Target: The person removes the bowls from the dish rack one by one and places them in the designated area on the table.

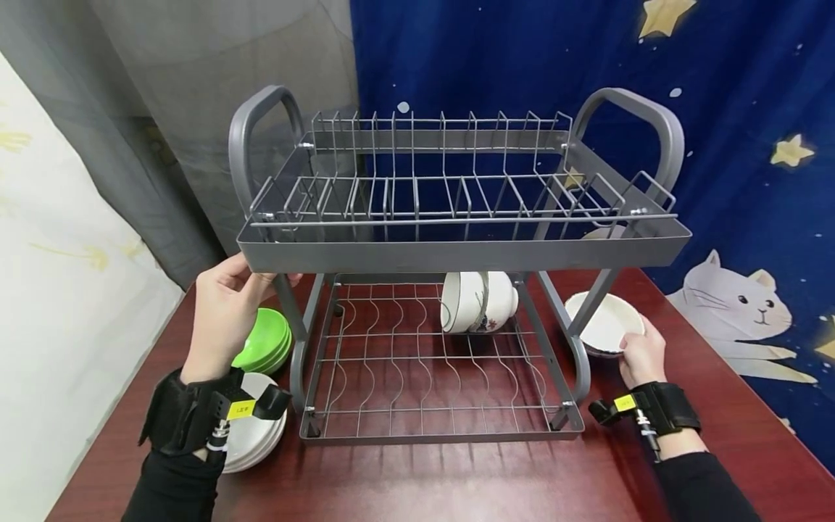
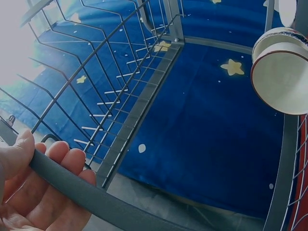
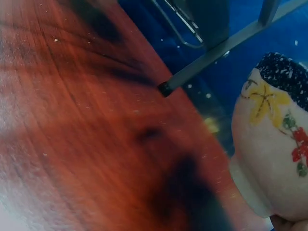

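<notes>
My left hand (image 1: 222,315) grips the front left corner of a grey two-tier dish rack (image 1: 457,256), at the upper tier's rim. In the left wrist view, the thumb and curled fingers (image 2: 72,161) go round that rim. Right of the rack, my right hand (image 1: 642,353) holds a white bowl (image 1: 607,324) by its side. The right wrist view shows yellow and red flowers and a dark speckled band on this bowl (image 3: 264,144). Two white bowls (image 1: 466,304) lie tipped sideways, one against the other, on the rack's lower tier, towards the back right.
Left of the rack, green bowls (image 1: 264,341) are stacked behind a pile of white plates (image 1: 254,442). A dark red table (image 1: 430,489) bears everything. Behind it hang a blue star curtain (image 1: 496,58) and a grey one (image 1: 261,43).
</notes>
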`<state>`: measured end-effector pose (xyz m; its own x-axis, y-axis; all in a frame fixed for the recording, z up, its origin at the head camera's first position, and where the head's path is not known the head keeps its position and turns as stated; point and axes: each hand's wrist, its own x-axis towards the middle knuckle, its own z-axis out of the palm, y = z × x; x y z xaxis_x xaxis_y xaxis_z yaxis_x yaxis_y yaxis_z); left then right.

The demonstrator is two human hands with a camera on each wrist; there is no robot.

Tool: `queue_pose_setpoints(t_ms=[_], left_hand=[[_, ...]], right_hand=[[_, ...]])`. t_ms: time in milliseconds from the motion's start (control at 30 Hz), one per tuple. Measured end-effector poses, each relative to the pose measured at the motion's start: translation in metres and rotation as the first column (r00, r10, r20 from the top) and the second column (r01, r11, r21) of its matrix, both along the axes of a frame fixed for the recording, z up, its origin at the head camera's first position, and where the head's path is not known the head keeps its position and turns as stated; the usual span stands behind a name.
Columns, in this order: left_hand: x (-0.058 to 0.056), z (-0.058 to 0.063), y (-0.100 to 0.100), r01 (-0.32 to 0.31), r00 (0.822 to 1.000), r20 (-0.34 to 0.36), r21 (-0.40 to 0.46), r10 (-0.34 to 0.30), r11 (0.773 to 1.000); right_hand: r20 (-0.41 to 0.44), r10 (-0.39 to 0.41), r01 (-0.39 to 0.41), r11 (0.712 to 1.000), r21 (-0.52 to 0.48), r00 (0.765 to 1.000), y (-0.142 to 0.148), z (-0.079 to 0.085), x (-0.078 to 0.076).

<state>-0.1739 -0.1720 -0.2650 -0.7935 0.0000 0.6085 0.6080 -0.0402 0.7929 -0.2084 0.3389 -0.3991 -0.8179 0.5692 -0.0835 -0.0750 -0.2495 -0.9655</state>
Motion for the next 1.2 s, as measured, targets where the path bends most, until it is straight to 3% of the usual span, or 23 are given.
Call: queue_pose_setpoints(t_ms=[133, 367, 533, 600, 733, 1000, 1200], left_hand=[[-0.001, -0.001, 0.001, 0.001, 1.0, -0.001, 0.0, -0.001, 1.0], [-0.001, -0.002, 0.002, 0.005, 1.0, 0.002, -0.001, -0.005, 1.0], [-0.001, -0.002, 0.001, -0.003, 1.0, 0.0, -0.006, 0.003, 1.0], [-0.001, -0.002, 0.001, -0.011, 1.0, 0.001, -0.012, 0.011, 1.0], [-0.002, -0.002, 0.0, -0.018, 1.0, 0.003, -0.012, 0.018, 1.0], [-0.001, -0.002, -0.001, -0.012, 1.0, 0.0, 0.0, 0.012, 1.0], [0.0, -0.002, -0.001, -0.015, 1.0, -0.005, -0.018, 0.015, 1.0]], right_hand=[[0.041, 0.0, 0.003, 0.998, -0.067, 0.999, 0.002, -0.013, 0.002], [0.058, 0.003, 0.001, 0.998, -0.067, 0.998, 0.008, -0.028, 0.006], [0.051, 0.032, -0.026, 0.994, -0.107, 0.998, 0.01, -0.032, 0.006], [0.044, 0.021, -0.014, 0.987, -0.16, 0.999, 0.01, -0.032, 0.006], [0.039, 0.013, -0.006, 0.985, -0.172, 0.999, 0.01, -0.03, 0.004], [0.093, 0.105, -0.096, 0.991, -0.097, 0.99, 0.014, -0.028, 0.005], [-0.004, 0.245, -0.244, 0.962, -0.122, 0.969, 0.023, -0.032, 0.01]])
